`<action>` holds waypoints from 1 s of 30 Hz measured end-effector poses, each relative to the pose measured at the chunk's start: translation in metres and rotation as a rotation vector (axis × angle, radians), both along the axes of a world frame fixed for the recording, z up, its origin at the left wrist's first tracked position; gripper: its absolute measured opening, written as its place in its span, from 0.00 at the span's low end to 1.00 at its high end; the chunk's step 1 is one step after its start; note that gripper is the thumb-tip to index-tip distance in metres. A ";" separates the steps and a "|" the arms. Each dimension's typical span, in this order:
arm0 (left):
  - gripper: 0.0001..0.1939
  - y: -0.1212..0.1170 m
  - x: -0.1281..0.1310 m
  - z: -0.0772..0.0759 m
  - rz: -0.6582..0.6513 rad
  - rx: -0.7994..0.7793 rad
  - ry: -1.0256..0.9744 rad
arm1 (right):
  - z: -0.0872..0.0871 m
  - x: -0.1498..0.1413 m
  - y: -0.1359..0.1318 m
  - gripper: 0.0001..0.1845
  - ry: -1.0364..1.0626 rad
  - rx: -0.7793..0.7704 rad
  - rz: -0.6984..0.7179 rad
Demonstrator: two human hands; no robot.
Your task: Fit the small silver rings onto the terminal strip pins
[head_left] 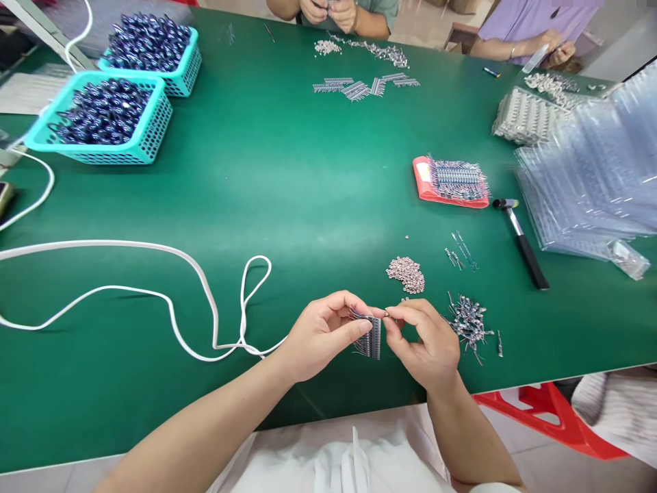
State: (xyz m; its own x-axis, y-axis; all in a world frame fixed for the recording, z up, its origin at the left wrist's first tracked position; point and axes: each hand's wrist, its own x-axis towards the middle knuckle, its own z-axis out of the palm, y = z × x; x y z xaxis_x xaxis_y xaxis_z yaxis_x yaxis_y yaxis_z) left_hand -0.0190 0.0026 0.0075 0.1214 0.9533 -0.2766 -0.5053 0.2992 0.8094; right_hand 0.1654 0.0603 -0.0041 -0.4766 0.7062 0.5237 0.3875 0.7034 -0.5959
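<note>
Between thumb and fingers, my left hand grips a small strip of wired components, with thin leads sticking out of its left side. My right hand pinches a tiny round piece at the strip's upper right corner; its exact kind is too small to make out. Just beyond my hands lies a pile of small pinkish round pieces. To the right of my right hand sits a heap of loose leaded components, with a few thin leaded pieces above it.
A black-handled hammer and a red packet of component strips lie to the right, near stacked clear plastic trays. White cable loops across the left. Turquoise baskets hold dark blue parts. Two people work across the green table.
</note>
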 end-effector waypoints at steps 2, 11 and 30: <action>0.06 0.000 0.000 0.001 0.001 0.012 0.016 | -0.001 0.001 0.000 0.13 0.001 0.003 0.012; 0.05 -0.001 -0.001 0.002 -0.028 0.004 0.032 | 0.001 -0.001 -0.001 0.11 0.030 -0.036 -0.004; 0.04 -0.005 0.001 -0.005 -0.027 0.107 0.171 | -0.002 0.000 -0.002 0.17 0.047 0.021 0.008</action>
State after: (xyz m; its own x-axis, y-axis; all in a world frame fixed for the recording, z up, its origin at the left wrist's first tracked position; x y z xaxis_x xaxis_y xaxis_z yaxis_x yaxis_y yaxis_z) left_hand -0.0183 -0.0020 0.0021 0.1072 0.9753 -0.1930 -0.3512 0.2187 0.9104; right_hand 0.1657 0.0582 -0.0065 -0.4566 0.6913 0.5600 0.3541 0.7187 -0.5984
